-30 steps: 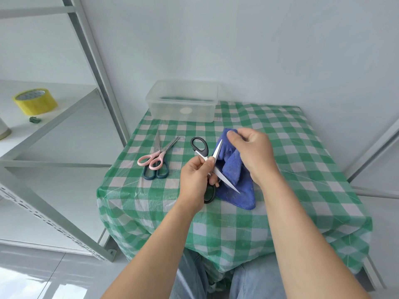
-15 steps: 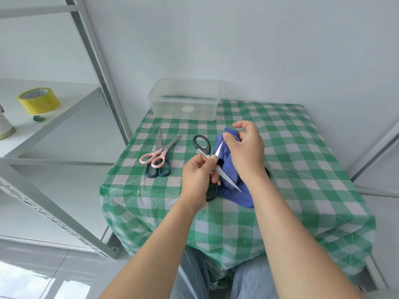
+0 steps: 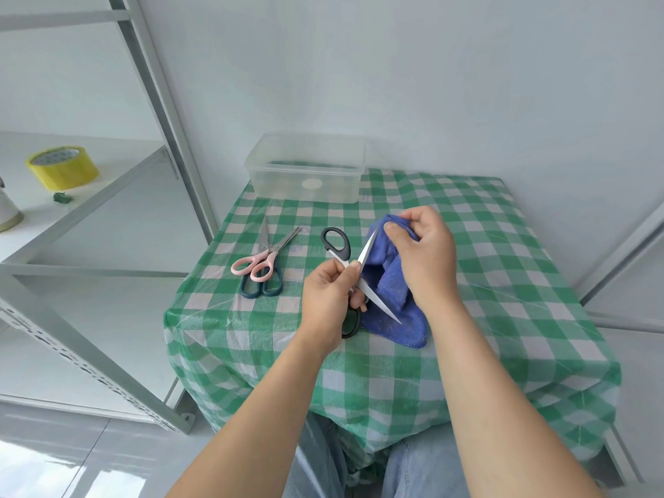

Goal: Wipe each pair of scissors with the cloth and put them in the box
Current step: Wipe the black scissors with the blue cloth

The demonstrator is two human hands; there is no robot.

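head view: only one camera, looking down over both forearms at a small tabletop (image 3: 503, 267) covered in green-and-white check
black scissors (image 3: 337, 243): held up over the middle of the tabletop with the blades spread wide. One loop sits above the left hand, the other pokes out below it
left hand (image 3: 331, 294): grip clamped on the black scissors right around the pivot, thumb and fingers pinching, so the pivot itself is hidden
blades: one points up and to the right, its tip just beside the right thumb; the other runs down to the right across the front of the cloth
blue cloth (image 3: 390, 287): bunched up in the right hand, and the loose end hangs toward the front edge. Can't tell if it touches the tabletop
right hand (image 3: 429, 262): grip closed on the top of the cloth, covering part of it
clear box (image 3: 305, 183): far left corner of the tabletop, against the wall, no lid on it
pink scissors (image 3: 259, 264): lying near the left edge, blades slightly spread and pointing toward the far edge
dark teal scissors (image 3: 262, 288): under the pink pair, handles sticking out toward the front edge
in the way: both spare pairs sit left of the hands, between the left edge and the black scissors, well short of the box
off the tabletop: grey metal shelf (image 3: 107, 195) on the left with a yellow tape roll (image 3: 63, 167), a small green bit just beside it, and blue jeans (image 3: 424, 469) below the front edge
writing: there's print on the tape's core and a pale round patch on the box front, both too small to read
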